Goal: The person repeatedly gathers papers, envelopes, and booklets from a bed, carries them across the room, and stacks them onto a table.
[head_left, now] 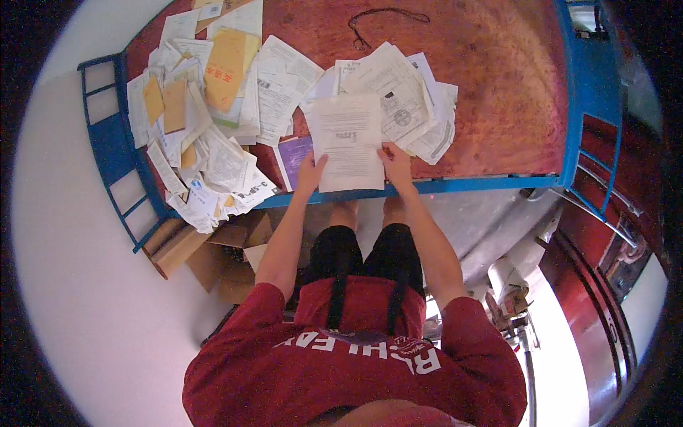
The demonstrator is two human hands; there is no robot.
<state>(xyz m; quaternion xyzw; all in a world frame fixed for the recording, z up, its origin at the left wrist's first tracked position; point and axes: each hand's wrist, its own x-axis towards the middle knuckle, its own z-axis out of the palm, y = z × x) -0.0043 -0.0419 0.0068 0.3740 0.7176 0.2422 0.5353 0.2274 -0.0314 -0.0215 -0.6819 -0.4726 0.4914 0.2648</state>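
Observation:
A printed sheet of paper (348, 146) is held up in front of me by its two side edges. My left hand (311, 173) is closed on its lower left edge, and my right hand (395, 166) grips the lower right edge. Just behind the sheet lies a fanned pile of printed papers (402, 107). A purple booklet (292, 158) is beside my left hand, partly covered. To the left spreads a large messy heap of papers (213, 153), with a yellow-orange exercise book (231, 67) on top.
The reddish wooden board (505, 92) sits in a blue metal bed frame (491, 183). A dark cord (388, 11) lies at its far side. Below the left end are open cardboard boxes (231, 260). Blue end rails (114, 153) rise at the left.

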